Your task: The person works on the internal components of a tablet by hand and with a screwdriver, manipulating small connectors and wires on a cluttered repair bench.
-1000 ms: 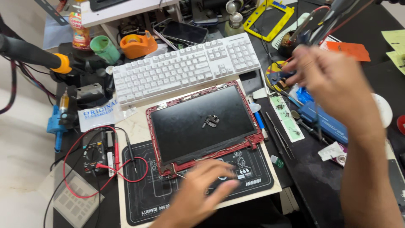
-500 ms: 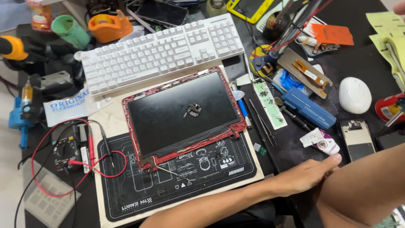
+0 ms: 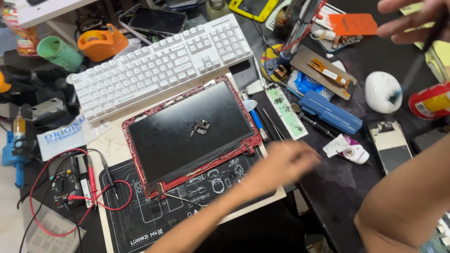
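Left hand (image 3: 276, 166) beside red-framed laptop panel (image 3: 190, 133), right hand (image 3: 410, 18) holding brush (image 3: 415, 65)

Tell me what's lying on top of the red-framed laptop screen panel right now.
A small metal hinge bracket lies on the dark face of the screen panel, near its middle. Nothing else sits on the glass. The left hand blurs beside the lower right corner, hiding the bench there.

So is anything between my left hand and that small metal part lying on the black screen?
Nothing visible does. The left hand, blurred, is just off the lower right corner of the black screen; between it and the small metal part lie only the low red frame and bare screen.
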